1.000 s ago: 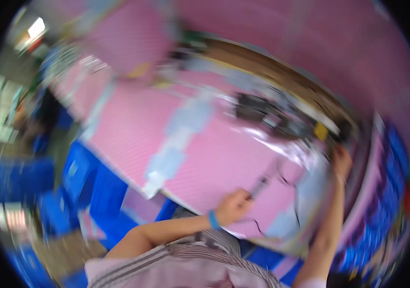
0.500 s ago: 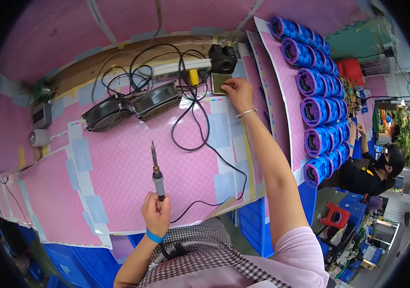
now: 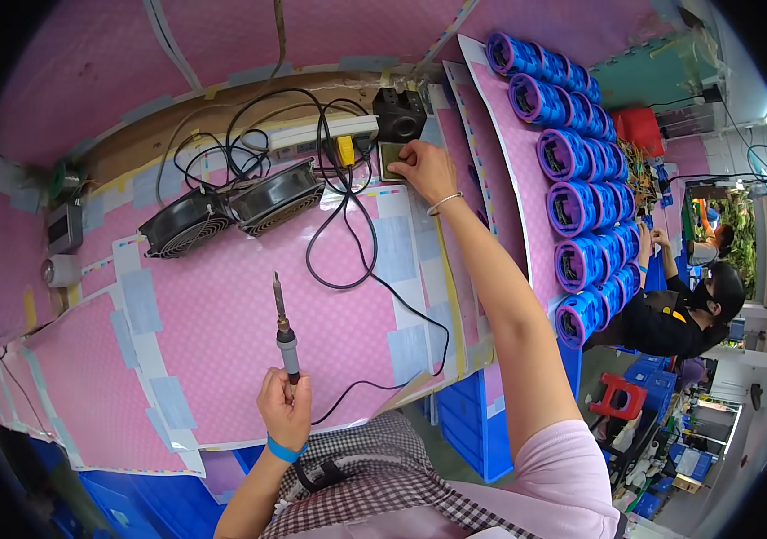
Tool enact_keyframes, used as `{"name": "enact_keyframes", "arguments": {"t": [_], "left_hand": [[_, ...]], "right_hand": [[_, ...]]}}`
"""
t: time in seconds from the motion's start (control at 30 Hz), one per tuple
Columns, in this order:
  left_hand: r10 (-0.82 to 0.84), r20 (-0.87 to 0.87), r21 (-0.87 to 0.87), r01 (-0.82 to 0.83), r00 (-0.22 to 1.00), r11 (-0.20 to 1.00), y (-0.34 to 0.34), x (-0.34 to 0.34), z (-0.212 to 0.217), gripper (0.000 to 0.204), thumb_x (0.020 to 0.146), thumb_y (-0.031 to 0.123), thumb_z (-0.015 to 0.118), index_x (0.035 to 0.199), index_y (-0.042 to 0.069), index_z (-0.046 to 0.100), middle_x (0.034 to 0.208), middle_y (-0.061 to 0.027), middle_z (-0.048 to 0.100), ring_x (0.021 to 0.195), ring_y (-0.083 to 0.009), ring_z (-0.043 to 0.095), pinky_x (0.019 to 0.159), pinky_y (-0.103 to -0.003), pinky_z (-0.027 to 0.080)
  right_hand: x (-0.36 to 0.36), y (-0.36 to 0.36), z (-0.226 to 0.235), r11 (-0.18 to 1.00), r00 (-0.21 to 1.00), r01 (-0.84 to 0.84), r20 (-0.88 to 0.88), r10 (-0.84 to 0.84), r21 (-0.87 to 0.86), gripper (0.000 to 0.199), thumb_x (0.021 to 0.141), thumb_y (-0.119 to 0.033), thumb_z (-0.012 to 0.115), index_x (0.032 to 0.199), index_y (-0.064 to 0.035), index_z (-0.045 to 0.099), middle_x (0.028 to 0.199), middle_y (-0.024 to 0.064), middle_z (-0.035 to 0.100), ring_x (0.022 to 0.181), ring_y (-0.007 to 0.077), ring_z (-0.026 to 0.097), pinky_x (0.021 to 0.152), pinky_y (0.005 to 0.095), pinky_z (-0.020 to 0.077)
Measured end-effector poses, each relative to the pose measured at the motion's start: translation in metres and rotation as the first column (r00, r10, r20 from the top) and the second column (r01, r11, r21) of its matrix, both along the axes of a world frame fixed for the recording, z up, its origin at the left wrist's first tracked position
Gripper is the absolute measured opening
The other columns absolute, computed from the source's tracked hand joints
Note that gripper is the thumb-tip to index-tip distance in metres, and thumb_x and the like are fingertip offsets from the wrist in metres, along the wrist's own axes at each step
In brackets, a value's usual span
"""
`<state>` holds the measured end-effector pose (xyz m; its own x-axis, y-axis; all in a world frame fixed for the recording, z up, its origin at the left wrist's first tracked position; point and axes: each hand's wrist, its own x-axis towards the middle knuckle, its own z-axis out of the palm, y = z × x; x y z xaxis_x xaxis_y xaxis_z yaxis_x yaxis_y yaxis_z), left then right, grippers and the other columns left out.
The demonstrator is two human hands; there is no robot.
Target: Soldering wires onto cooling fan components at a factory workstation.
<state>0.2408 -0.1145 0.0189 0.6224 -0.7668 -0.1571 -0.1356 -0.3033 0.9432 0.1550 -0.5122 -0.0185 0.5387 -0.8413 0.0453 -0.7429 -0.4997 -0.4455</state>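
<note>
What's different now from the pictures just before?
A second ago the right hand was at the far right of the pink mat and the left hand held the soldering iron low. Now the right hand rests on the small square pad by the black stand; the iron points up. Since half a second ago, nothing moved.

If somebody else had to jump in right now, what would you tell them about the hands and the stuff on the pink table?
Left hand: gripping the soldering iron, tip pointing up and away, above the pink mat; its cable runs across the mat.
Right hand: stretched to the far edge, fingers on a small square pad beside the black stand.
Two black fans sit at the back left, untouched.
Done: iron picked up. Left: no workpiece lies on the mat yet, so nothing is being soldered.
</note>
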Motion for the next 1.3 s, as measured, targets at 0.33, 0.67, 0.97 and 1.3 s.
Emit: {"name": "enact_keyframes", "arguments": {"t": [0.33, 0.67, 0.97, 1.3], "left_hand": [[0.022, -0.020, 0.002, -0.022, 1.000, 1.000, 0.001, 0.000, -0.005, 0.013, 0.086, 0.003, 0.058, 0.077, 0.002, 0.049, 0.069, 0.0038, 0.035, 0.056, -0.0030, 0.028, 0.048, -0.021, 0.023], [0.016, -0.017, 0.015, -0.015, 1.000, 1.000, 0.002, 0.003, -0.007, 0.012, 0.087, 0.004, 0.057, 0.078, 0.001, 0.050, 0.070, 0.0031, 0.035, 0.057, -0.0035, 0.028, 0.049, -0.021, 0.023], [0.020, -0.034, -0.005, -0.020, 0.999, 1.000, 0.001, 0.000, 0.001, 0.015, 0.085, 0.005, 0.058, 0.074, 0.000, 0.048, 0.068, 0.0014, 0.033, 0.056, -0.0052, 0.028, 0.049, -0.023, 0.024], [0.033, -0.021, -0.015, -0.034, 0.999, 0.999, 0.006, 0.002, -0.004, 0.014, 0.085, 0.005, 0.058, 0.075, 0.000, 0.049, 0.068, 0.0016, 0.034, 0.055, -0.0053, 0.029, 0.048, -0.023, 0.024]], "right_hand": [[-0.025, -0.003, -0.004, 0.986, 0.987, 0.102, 0.136, -0.084, -0.135, 0.012, 0.076, -0.017, 0.067, 0.084, -0.0080, 0.070, 0.078, 0.0116, 0.065, 0.072, 0.0321, 0.062, 0.064, 0.0399, 0.0482], [-0.030, -0.005, -0.016, 0.766, 0.888, -0.435, -0.368, 0.277, -0.473, 0.006, 0.075, -0.018, 0.064, 0.076, -0.0123, 0.064, 0.076, 0.0022, 0.059, 0.078, 0.0193, 0.058, 0.070, 0.0354, 0.0402], [-0.030, -0.007, -0.003, 0.779, 0.872, -0.477, -0.327, 0.363, -0.408, 0.006, 0.077, -0.017, 0.060, 0.079, -0.0113, 0.062, 0.076, 0.0024, 0.057, 0.078, 0.0193, 0.057, 0.070, 0.0348, 0.0381], [-0.024, -0.009, -0.005, 0.954, 0.989, -0.150, -0.051, 0.142, -0.259, 0.013, 0.075, -0.018, 0.065, 0.083, -0.0106, 0.071, 0.080, 0.0103, 0.065, 0.071, 0.0302, 0.062, 0.063, 0.0391, 0.0457]]}}
